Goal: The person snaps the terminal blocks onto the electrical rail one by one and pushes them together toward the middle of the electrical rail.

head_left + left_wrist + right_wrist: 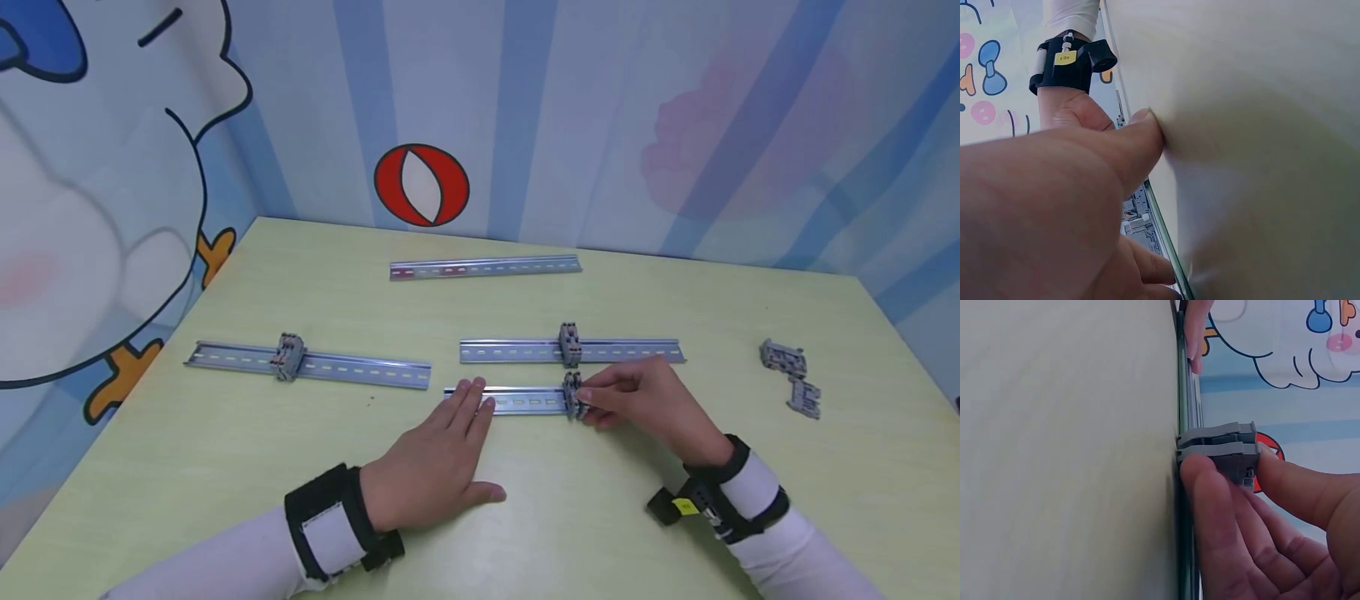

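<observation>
The near DIN rail (pixel 528 402) lies on the table, slotted and metallic. My left hand (pixel 435 462) rests its straight fingers over the rail's left end, thumb spread out to the side. Toward the rail's right part, my right hand (pixel 648 404) pinches a grey terminal block (pixel 1225 456) between thumb and fingers. In the right wrist view a second grey block (pixel 1216 432) stands close beside it on the rail. Whether the held block is fully seated cannot be told. The rail's right end is hidden behind the right hand.
Just beyond lies another rail (pixel 510 351) with grey blocks (pixel 570 344) on it. A left rail (pixel 367 369) also carries grey blocks (pixel 288 357). A bare rail (pixel 487 267) lies at the back. Loose terminal blocks (pixel 783 358) lie at the right.
</observation>
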`<state>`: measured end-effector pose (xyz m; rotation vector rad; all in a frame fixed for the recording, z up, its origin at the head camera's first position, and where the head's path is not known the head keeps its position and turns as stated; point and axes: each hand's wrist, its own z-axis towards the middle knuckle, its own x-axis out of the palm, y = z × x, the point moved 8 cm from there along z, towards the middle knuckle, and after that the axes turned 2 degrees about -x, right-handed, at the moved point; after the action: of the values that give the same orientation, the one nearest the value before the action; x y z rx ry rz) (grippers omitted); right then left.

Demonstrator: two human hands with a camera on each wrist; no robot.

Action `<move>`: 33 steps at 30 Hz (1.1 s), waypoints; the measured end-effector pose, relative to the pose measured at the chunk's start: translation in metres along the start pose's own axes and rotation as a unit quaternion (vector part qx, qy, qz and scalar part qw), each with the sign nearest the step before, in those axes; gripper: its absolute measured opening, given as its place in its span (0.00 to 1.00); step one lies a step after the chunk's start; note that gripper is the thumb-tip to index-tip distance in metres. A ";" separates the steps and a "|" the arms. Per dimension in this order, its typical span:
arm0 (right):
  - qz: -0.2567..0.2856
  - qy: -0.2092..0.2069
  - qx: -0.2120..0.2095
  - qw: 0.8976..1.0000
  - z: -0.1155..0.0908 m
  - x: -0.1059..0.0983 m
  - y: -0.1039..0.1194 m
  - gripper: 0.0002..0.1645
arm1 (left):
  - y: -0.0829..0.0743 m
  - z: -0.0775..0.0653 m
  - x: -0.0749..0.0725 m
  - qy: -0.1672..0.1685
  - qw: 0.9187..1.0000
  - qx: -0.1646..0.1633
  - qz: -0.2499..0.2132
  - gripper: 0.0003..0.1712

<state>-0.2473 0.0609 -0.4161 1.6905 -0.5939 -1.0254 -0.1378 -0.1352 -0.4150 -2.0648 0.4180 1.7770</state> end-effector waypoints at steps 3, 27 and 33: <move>-0.001 -0.004 0.004 1.000 0.000 0.002 -0.001 0.16 | 0.000 0.000 0.000 0.002 1.000 -0.001 0.000 0.54; -0.117 -0.017 -0.003 0.993 -0.007 -0.028 0.010 0.24 | 0.000 -0.001 -0.001 -0.003 1.000 0.002 0.006 0.54; -0.237 -0.100 -0.034 0.966 -0.020 -0.079 0.022 0.24 | -0.002 -0.001 -0.002 -0.001 1.000 0.005 0.009 0.53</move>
<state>-0.2686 0.1250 -0.3658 1.7192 -0.2743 -1.5527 -0.1365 -0.1344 -0.4126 -2.0584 0.4441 1.7842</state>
